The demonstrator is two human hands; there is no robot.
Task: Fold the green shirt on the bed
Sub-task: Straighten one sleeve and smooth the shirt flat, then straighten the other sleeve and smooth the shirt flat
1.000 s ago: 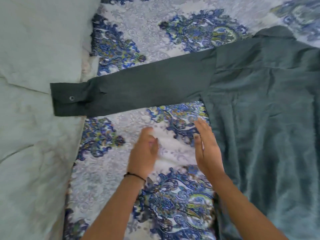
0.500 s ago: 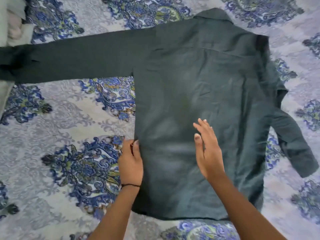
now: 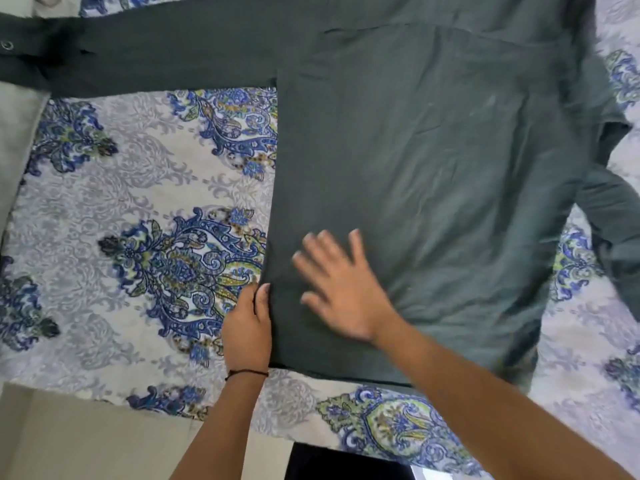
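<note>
The dark green shirt [image 3: 433, 161] lies flat, back side up, on the patterned bed sheet [image 3: 138, 209]. One sleeve stretches out to the left along the top, its buttoned cuff [image 3: 20, 53] at the far left. The other sleeve [image 3: 609, 216] lies crumpled at the right. My left hand [image 3: 247, 327] grips the shirt's left side edge near the hem, thumb on top of the cloth. My right hand [image 3: 341, 289] lies flat on the lower left of the shirt's body, fingers spread and blurred by motion.
A grey wall or board [image 3: 14, 140] borders the bed on the left. The bed's near edge runs along the bottom, with pale floor [image 3: 86, 441] below it and a dark object [image 3: 346, 465] at the bottom centre.
The view has shifted down and closer. My right hand moved left across the shirt's body toward the left edge and spread flat. My left hand kept hold of the side edge.
</note>
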